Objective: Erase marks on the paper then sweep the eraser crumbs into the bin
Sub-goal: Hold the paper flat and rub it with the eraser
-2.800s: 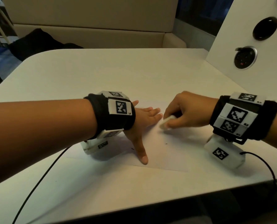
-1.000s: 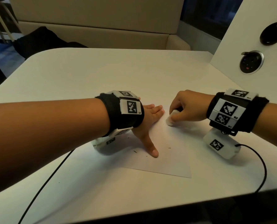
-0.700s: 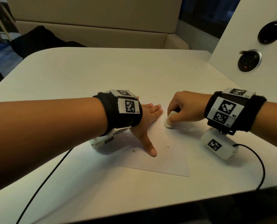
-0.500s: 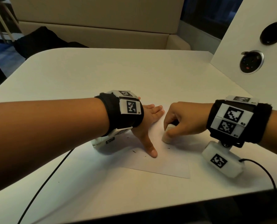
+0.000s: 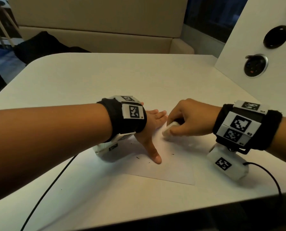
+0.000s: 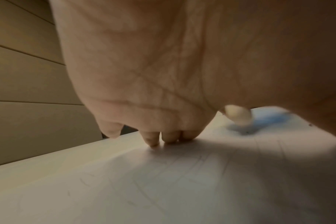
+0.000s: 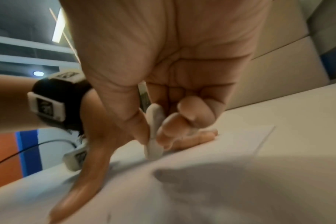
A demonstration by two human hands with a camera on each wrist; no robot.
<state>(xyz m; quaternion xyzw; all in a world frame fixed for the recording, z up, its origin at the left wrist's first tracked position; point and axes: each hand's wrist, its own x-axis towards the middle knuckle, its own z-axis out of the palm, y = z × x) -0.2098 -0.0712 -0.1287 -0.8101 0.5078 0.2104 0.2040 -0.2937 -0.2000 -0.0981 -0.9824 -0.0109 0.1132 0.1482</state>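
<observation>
A white sheet of paper (image 5: 170, 169) lies on the table near its front edge. My left hand (image 5: 151, 129) presses flat on the paper, fingers straight and thumb spread toward me. My right hand (image 5: 187, 120) pinches a white eraser (image 5: 169, 130) between thumb and fingers, its tip down on the paper just right of the left fingers. In the right wrist view the eraser (image 7: 153, 133) stands on edge on the paper (image 7: 220, 174). The left wrist view shows the eraser (image 6: 237, 115) beyond my palm. A few dark crumbs (image 5: 137, 158) lie by the left thumb.
The white table (image 5: 105, 80) stretches far ahead. A white upright panel (image 5: 255, 47) with round sockets stands at the right. Black cables (image 5: 44, 195) run off the front edge. A beige bench (image 5: 97, 22) and a dark bag (image 5: 44, 45) lie beyond the table.
My right hand has rubbed the eraser back and forth over the paper, toward me half a second ago and now back up beside the left fingertips. The left hand has stayed flat.
</observation>
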